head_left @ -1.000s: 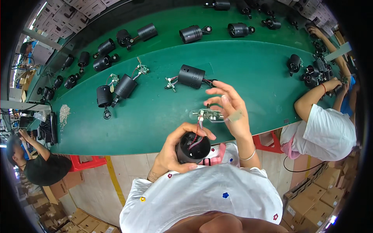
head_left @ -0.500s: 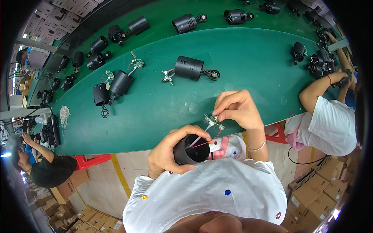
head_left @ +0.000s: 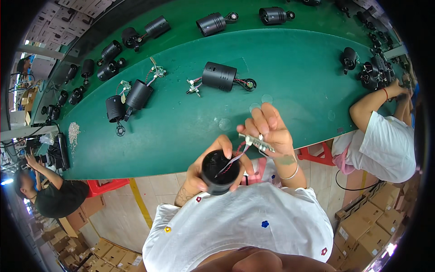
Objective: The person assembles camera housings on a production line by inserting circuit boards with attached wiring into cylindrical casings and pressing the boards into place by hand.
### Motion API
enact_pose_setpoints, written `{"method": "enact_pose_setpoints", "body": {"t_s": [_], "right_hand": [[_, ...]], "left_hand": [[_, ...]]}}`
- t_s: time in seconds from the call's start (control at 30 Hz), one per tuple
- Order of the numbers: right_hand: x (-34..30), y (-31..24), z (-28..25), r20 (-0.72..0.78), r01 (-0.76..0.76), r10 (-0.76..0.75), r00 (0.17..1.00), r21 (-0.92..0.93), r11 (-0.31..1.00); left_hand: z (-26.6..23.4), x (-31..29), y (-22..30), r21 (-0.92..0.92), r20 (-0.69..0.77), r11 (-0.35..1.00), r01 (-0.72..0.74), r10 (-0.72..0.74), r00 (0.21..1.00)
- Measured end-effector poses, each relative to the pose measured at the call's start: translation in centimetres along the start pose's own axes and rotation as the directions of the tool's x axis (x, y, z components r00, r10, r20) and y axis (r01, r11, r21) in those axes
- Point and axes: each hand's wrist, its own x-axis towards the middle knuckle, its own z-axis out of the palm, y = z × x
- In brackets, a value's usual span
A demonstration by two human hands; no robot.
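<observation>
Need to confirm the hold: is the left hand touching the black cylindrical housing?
Touching. The head view shows the left hand wrapped around the black cylindrical housing, fingers against its side.

The left hand (head_left: 204,170) wraps a black cylindrical housing (head_left: 219,168) near six o'clock. At its one o'clock, the right hand (head_left: 269,131) pinches a small circuit board (head_left: 256,142), joined by thin wires (head_left: 233,158), above the green bench (head_left: 181,127).

A white short-sleeved shirt (head_left: 240,222) dotted with small coloured flowers; a thin bracelet (head_left: 290,174) circles the right wrist, above the shirt.
</observation>
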Motion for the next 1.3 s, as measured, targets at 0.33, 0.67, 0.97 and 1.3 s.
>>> {"method": "enact_pose_setpoints", "body": {"t_s": [0.33, 0.67, 0.97, 1.3], "right_hand": [[0.3, -1.4, -0.9, 0.199, 0.017, 0.069, 0.978, -0.400, 0.916], [0.1, -1.5, 1.4, -0.276, -0.284, 0.122, 0.953, -0.687, 0.668], [-0.6, -1.6, 2.1, -0.268, -0.124, -0.183, 0.946, -0.818, 0.561], [-0.3, -0.6, 2.5, 0.093, 0.267, -0.414, 0.906, -0.882, 0.387]], "left_hand": [[1.9, -0.4, 2.1, 0.590, 0.006, 0.804, 0.074, -0.095, 0.995], [4.4, 0.1, 3.5, 0.955, -0.157, 0.235, 0.181, -0.116, 0.981], [3.6, 0.4, 1.2, 0.934, -0.194, 0.345, 0.087, 0.288, 0.938], [3.2, 0.7, 1.1, 0.934, -0.309, 0.277, 0.224, 0.319, 0.896]]}}
